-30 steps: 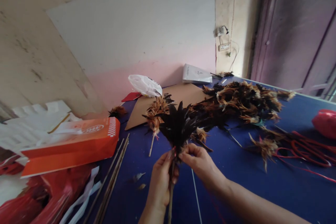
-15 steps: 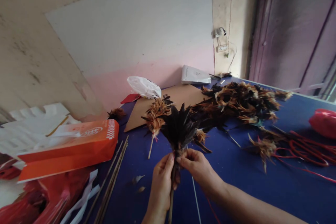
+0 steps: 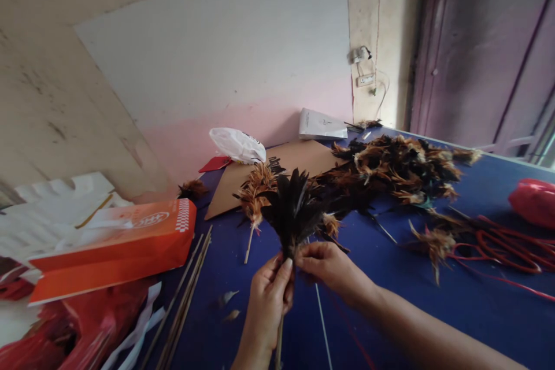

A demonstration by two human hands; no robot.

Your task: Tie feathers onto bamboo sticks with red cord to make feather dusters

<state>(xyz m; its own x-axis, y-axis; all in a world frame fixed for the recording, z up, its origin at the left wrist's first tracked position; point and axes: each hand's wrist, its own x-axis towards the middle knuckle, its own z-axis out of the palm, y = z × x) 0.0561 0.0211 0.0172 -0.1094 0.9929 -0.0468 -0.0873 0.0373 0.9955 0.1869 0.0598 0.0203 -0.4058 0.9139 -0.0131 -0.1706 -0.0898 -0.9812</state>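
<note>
My left hand (image 3: 267,306) is wrapped around the upper stick of a feather duster (image 3: 291,208), thumb pressed just below the feathers. Long black feathers fan upward from the stick, which runs down to the bottom edge of the view. Beside the feather base, my right hand (image 3: 327,266) is closed in a pinch. From beneath it a thin red string (image 3: 352,329) trails down, blurred; the fingertips' exact hold is partly hidden. Just behind lies a brown feather bundle (image 3: 255,199) on a short stick.
A large pile of brown and black feathers (image 3: 399,167) covers the back right. Red cord (image 3: 505,245) lies coiled at right near a red bundle (image 3: 535,202). Thin sticks (image 3: 184,298) and an orange bag (image 3: 117,243) are at left. Cardboard (image 3: 303,156) lies behind.
My right hand has shifted slightly up and outward from the stick, its fingers now more pinched. More of the red string shows below it. The duster has moved slightly left.
</note>
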